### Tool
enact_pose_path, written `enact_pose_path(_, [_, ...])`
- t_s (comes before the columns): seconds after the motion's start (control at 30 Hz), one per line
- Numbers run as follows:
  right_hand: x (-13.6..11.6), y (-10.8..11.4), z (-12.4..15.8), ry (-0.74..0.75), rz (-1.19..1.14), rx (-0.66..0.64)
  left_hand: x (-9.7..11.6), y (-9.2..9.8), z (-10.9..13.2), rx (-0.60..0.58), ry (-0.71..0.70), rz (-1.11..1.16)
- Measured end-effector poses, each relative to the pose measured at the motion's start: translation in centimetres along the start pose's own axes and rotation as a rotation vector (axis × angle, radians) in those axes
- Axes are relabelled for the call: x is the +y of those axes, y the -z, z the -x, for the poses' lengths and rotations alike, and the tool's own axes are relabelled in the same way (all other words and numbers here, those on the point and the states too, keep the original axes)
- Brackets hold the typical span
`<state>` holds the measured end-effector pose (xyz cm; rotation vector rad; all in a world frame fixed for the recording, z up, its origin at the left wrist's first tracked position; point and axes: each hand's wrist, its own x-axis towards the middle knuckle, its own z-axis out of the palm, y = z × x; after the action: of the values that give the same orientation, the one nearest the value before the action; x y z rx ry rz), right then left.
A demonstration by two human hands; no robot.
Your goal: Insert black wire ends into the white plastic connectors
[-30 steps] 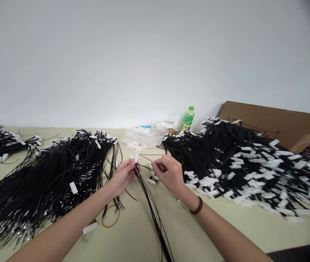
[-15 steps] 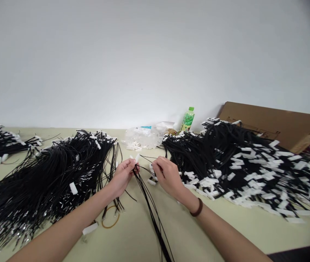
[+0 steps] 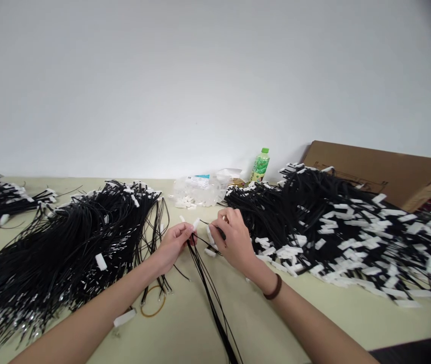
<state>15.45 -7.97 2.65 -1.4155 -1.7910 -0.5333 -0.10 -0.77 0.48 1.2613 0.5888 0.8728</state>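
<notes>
My left hand point(image 3: 175, 245) is closed around a bundle of thin black wires point(image 3: 209, 296), whose lengths hang down toward the table's front edge. White sleeve-like pieces point(image 3: 196, 222) stick up past its fingertips. Just to the right, my right hand point(image 3: 234, 240) is pinched, with a single black wire point(image 3: 204, 222) running to its fingertips; the exact grip is partly hidden by the fingers. Below and beside those fingers lie a few white pieces point(image 3: 210, 252) on the table.
Large heaps of black wires lie at the left point(image 3: 67, 242) and right point(image 3: 276, 207), the right one full of white pieces. Behind stand a clear plastic bag point(image 3: 196, 192), a green-capped bottle point(image 3: 259, 167) and a cardboard box point(image 3: 382, 172). A yellowish ring point(image 3: 153, 314) lies in front.
My right hand has risen slightly and turned, its fingers more curled. My left hand has shifted a little to the right with the bundle, and the white pieces at its fingertips have spread apart.
</notes>
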Motion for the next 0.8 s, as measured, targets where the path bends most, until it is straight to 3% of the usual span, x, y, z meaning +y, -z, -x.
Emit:
enact_pose_path(0.2, [0.26,-0.59,0.11,0.086,-0.255,-0.059,0.1,-0.06,0.13,-0.088,0.035,-0.071])
enact_pose_path(0.37, [0.45,-0.77,0.08,0.019,-0.444,-0.128,-0.1,0.15,-0.01,-0.134,0.037,-0.092])
enact_pose_path(0.7, [0.58,-0.42,-0.17,0.013,-0.495,-0.173,0.02,0.12,0.08,-0.144,0.069,-0.056])
enact_pose_path(0.8, [0.67,-0.83,0.0,0.011,-0.419,-0.107,0.13,0.1,0.08,-0.108,0.078,-0.006])
